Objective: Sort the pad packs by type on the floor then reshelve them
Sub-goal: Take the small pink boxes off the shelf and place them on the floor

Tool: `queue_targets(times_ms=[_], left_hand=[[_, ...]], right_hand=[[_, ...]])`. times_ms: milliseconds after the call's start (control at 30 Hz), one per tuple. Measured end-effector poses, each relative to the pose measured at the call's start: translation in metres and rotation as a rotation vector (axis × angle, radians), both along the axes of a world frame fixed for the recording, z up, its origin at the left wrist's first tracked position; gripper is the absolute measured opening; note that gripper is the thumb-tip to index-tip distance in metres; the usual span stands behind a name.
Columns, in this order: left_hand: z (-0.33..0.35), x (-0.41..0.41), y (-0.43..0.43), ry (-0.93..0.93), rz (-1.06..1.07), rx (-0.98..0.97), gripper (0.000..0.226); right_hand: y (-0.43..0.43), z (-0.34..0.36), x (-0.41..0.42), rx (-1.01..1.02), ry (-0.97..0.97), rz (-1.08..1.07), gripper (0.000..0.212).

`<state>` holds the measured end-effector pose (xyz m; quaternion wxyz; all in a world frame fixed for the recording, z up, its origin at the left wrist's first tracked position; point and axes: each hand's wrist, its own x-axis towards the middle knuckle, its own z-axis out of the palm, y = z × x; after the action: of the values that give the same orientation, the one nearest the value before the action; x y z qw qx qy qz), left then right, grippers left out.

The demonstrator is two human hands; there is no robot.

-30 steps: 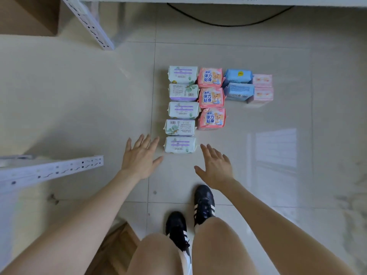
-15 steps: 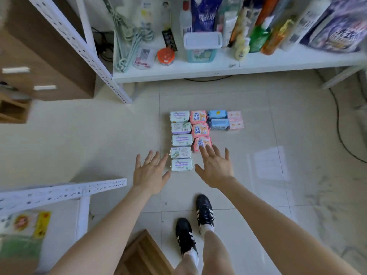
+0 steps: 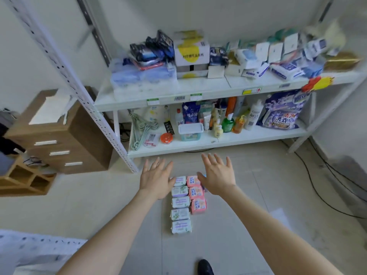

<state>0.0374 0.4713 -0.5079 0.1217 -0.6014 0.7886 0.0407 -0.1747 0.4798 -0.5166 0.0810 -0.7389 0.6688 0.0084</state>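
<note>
Pad packs lie in columns on the tiled floor. A column of several white-and-purple packs runs toward me, and beside it on the right are three pink packs. The packs further right are hidden behind my right hand. Both hands are raised above the packs with fingers spread and hold nothing. My left hand hovers left of the white column's far end, the right one over the far right of the group.
A white metal shelf unit stands ahead; its upper shelf carries boxes and tissue packs, its lower shelf bottles, hangers and a detergent bag. A wooden drawer cabinet stands left. Black cables trail across the floor at right. My shoe shows below.
The view has tilted up from the floor to the shelves as I rise. Both hands lifted away from the packs and stay open; the packs have not moved.
</note>
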Motion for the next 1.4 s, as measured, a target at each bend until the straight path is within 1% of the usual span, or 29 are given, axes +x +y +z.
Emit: queue_targets(times_ms=[167,333,567,767,900,1067,1233,1400], left_hand=[[0.081,-0.021,-0.026,0.015,-0.044,-0.181,0.063],[0.176,-0.059,-0.052,0.057,-0.084,-0.393,0.064],[0.281,-0.122,-0.082,0.099,-0.074,-0.58,0.062],[0.351,-0.177,-0.109,0.12,-0.03,-0.749,0.064],[0.387,-0.208,-0.13,0.107,-0.019,-0.815,0.067],[0.425,-0.237,-0.165,0.106,-0.026,-0.894,0.067],[0.449,-0.251,-0.214,0.091,-0.02,-0.913,0.065],[0.463,-0.259,-0.281,0.108,-0.041,-0.935,0.062]], right_hand=[[-0.019,0.082,-0.024,-0.186,0.02,-0.028,0.073],[-0.038,0.177,-0.064,-0.408,0.027,-0.06,0.069],[-0.068,0.28,-0.128,-0.572,0.128,-0.037,0.072],[-0.092,0.354,-0.189,-0.686,0.143,0.011,0.07],[-0.111,0.39,-0.219,-0.748,0.137,0.046,0.069],[-0.148,0.415,-0.243,-0.791,0.101,0.055,0.07],[-0.202,0.434,-0.255,-0.815,0.081,0.039,0.069],[-0.266,0.448,-0.261,-0.856,0.082,0.031,0.067]])
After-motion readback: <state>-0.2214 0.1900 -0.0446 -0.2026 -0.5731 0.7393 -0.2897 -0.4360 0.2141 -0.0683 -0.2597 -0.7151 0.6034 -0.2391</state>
